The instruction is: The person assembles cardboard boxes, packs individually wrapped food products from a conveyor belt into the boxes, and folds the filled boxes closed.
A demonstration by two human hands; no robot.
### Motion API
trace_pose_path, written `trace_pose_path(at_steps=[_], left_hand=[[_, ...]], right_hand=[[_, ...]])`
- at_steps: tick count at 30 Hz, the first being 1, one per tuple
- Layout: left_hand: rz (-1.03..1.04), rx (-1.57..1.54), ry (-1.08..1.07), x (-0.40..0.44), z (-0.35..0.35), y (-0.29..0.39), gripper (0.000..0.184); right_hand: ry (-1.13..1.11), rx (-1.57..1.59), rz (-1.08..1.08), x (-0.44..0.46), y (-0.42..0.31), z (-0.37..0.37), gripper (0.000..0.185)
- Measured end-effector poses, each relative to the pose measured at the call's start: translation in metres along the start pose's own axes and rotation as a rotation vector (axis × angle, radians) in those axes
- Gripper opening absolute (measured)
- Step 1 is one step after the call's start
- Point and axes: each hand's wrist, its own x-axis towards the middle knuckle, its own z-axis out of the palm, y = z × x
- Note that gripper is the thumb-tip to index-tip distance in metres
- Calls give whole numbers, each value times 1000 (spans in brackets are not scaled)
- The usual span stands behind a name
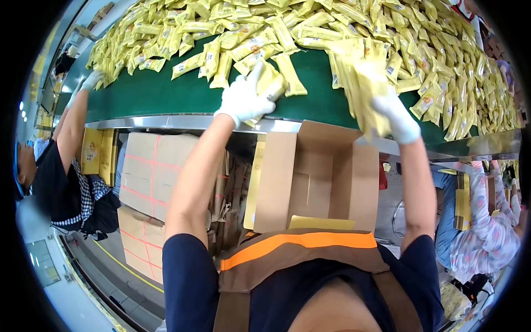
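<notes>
My left hand (243, 98), in a white glove, is closed around a few yellow wrapped packets (270, 83) at the near edge of a green belt (160, 98). In my right hand (398, 116), also gloved, is a stack of long yellow packets (359, 91), held upright and partly blurred. That stack is over the belt's metal edge, by the right corner of an open cardboard box (275, 182). The box stands in front of my body with its flaps raised; a yellow card flap (321, 223) shows at its near side.
A large heap of loose yellow packets (221, 26) covers the far side of the belt. Strapped cardboard bundles (145, 174) are stacked at left. One co-worker (66, 171) reaches onto the belt at left; another person (487, 221) is at right.
</notes>
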Motion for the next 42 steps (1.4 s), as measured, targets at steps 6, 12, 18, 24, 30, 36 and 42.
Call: trace_pose_path(at_steps=[6,12,18,24,30,36,42], left_hand=[[-23,-1450,-288,-51,-27,3,64],[672,-943,-623,-96,-2,81,102],[795,491,-303,-99,63,110,92],[681,801,-531,-99,112,116,105],[653,812,-278,-121,105,130,58],[430,155,-933,-70,115,94,55],[490,-801,-351,-7,-8,85,46]], right_hand=[[-704,-1672,15,-52,19,85,81],[-734,-1300,525,-54,78,122,90],[-635,-1514,291,-92,133,153,92],[-641,-1518,273,-99,128,150,48],[-696,-1306,236,-92,217,154,28],[-702,-540,-171,-59,90,101,32],[428,-1294,-178,100,1,-116,50]])
